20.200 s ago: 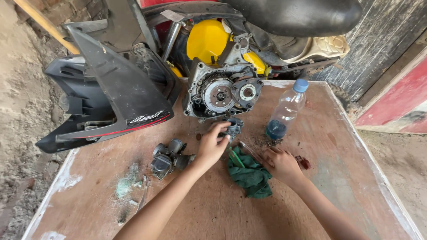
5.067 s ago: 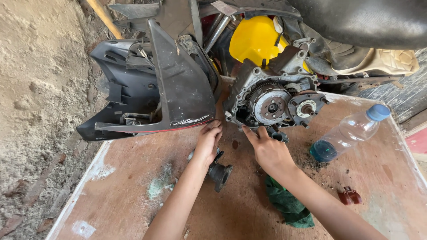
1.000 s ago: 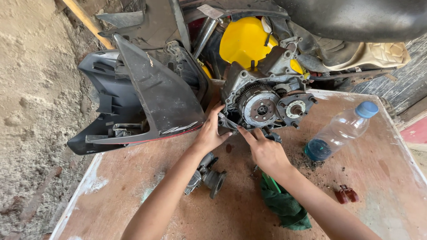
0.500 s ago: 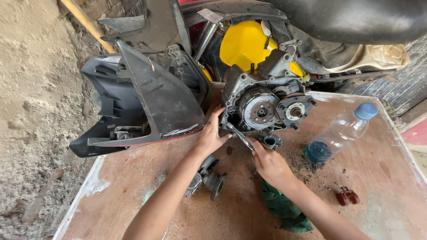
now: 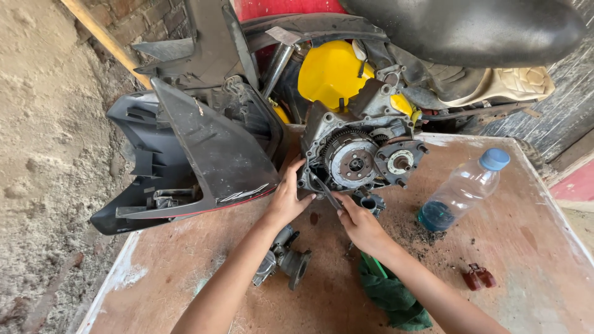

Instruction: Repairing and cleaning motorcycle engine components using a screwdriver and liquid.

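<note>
An opened engine case (image 5: pixel 356 154) with a toothed round clutch and a smaller round part stands at the back of a wooden board (image 5: pixel 526 247). My left hand (image 5: pixel 288 199) rests on the case's lower left corner, fingers curled against it. My right hand (image 5: pixel 359 224) is closed on a thin dark metal tool (image 5: pixel 325 190), whose tip points up-left at the case's lower edge, close to my left fingers. A grey carburettor-like part (image 5: pixel 284 263) lies on the board under my left forearm. A green rag (image 5: pixel 393 297) lies beneath my right forearm.
A plastic bottle (image 5: pixel 461 192) with a blue cap and dark liquid lies tilted to the right of the case. A small red-brown part (image 5: pixel 479 277) sits at the right. A black body panel (image 5: pixel 198 161) leans at the left, a yellow tank (image 5: pixel 334 74) and a black seat (image 5: pixel 470 28) behind. Sandy ground lies left.
Over the last second my right hand drew back from the case and turned the thin tool up-left. My left hand stays on the case's corner.
</note>
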